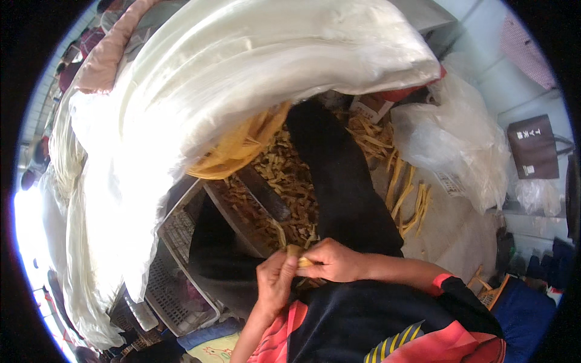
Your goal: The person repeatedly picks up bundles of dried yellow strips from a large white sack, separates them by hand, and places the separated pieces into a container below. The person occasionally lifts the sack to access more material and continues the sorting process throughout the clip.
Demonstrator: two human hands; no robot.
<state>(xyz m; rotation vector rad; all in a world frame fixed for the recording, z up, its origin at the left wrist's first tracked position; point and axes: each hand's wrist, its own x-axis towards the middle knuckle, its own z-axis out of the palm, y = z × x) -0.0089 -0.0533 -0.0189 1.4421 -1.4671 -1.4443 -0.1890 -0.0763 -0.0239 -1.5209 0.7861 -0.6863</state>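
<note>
My left hand (pixel 274 277) grips a short, pale yellow-brown piece of plant stalk (pixel 294 250) between thumb and fingers. Right beside it, almost touching, my right hand (pixel 336 261) is closed around a yellowish piece (pixel 306 262); whether both pieces are one stalk is hidden by the fingers. A thin pale strip (pixel 279 232) rises just beyond my left hand. Below and ahead, between my dark-trousered legs, lies a heap of short cut brownish-yellow pieces (pixel 290 170). A long dark flat bar (pixel 263 190) slants across that heap; its material is unclear.
A large white plastic sack (pixel 290 54) and a yellow mesh bag (pixel 247 147) overhang the heap. Long peeled strips (pixel 401 195) lie right of my leg, near a clear plastic bag (pixel 449 136). A plastic crate (pixel 174 281) stands at left. Another person's sleeve (pixel 106 54) shows upper left.
</note>
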